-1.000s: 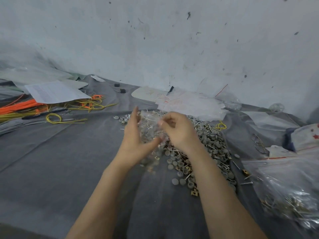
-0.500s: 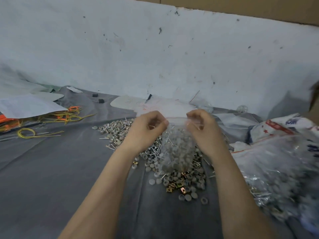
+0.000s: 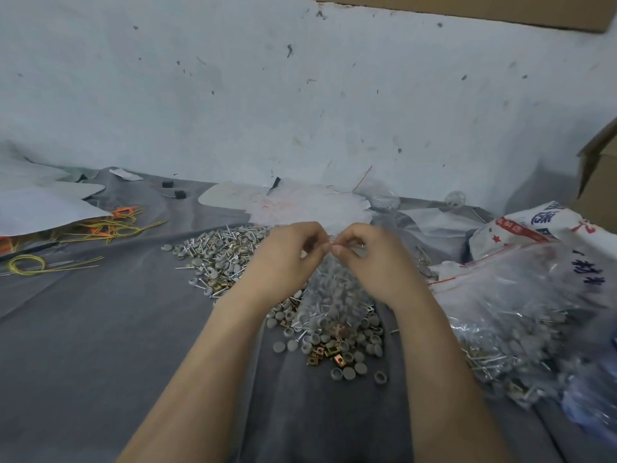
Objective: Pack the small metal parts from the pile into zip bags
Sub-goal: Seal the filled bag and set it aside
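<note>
A clear zip bag [image 3: 334, 292] filled with grey round-headed metal parts hangs upright between my hands over the pile of parts [image 3: 220, 252] on the grey cloth. My left hand [image 3: 287, 259] and my right hand [image 3: 374, 262] both pinch the bag's top edge, fingertips almost touching at the middle of the seal. More grey caps and brass square nuts [image 3: 330, 354] lie loose just below the bag.
A large clear bag of filled packets [image 3: 521, 315] lies at the right beside a printed white sack [image 3: 534, 228]. A stack of clear plastic bags [image 3: 310, 205] sits behind the pile. Yellow and orange wires [image 3: 110, 225] and paper sheets [image 3: 43, 205] lie at the left. A cardboard box [image 3: 597, 182] stands far right.
My hands have slid together along the bag's top edge, from its two corners to the middle. The view has tilted slightly.
</note>
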### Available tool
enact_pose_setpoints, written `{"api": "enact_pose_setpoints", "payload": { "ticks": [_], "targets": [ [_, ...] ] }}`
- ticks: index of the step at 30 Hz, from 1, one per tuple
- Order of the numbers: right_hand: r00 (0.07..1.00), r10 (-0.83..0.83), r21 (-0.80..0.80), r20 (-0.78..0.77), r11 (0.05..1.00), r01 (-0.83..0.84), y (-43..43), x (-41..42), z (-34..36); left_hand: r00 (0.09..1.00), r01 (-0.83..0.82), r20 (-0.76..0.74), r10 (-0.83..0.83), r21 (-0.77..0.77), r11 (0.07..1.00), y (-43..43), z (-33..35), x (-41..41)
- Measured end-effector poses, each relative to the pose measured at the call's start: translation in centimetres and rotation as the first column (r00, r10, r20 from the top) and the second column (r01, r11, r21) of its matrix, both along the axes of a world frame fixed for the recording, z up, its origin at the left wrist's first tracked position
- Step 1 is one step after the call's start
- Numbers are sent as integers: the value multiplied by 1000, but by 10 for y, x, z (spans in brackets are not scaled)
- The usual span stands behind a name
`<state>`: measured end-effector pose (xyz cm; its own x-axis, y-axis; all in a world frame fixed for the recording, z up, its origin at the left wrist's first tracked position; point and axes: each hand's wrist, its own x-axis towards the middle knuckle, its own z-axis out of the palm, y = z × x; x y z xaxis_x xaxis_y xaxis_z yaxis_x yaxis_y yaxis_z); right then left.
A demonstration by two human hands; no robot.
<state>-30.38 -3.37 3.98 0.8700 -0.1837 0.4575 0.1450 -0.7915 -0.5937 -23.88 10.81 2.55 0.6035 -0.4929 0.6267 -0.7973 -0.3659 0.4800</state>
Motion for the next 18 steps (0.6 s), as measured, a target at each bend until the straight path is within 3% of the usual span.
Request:
{"api": "enact_pose_setpoints", "payload": {
  "ticks": [8, 12, 18],
  "targets": [
    [999, 33, -22, 19, 999, -32, 4, 6, -3, 999, 34, 36, -35, 24, 999, 8, 0, 4],
    [999, -50, -7, 4, 999, 50, -9, 6, -13, 1000, 11, -23, -10, 39, 999, 14, 0, 11],
    [983, -178, 272, -38, 945, 182, -50, 1, -43, 1000, -5, -16, 6, 97, 995, -2, 1, 13]
  ]
}}
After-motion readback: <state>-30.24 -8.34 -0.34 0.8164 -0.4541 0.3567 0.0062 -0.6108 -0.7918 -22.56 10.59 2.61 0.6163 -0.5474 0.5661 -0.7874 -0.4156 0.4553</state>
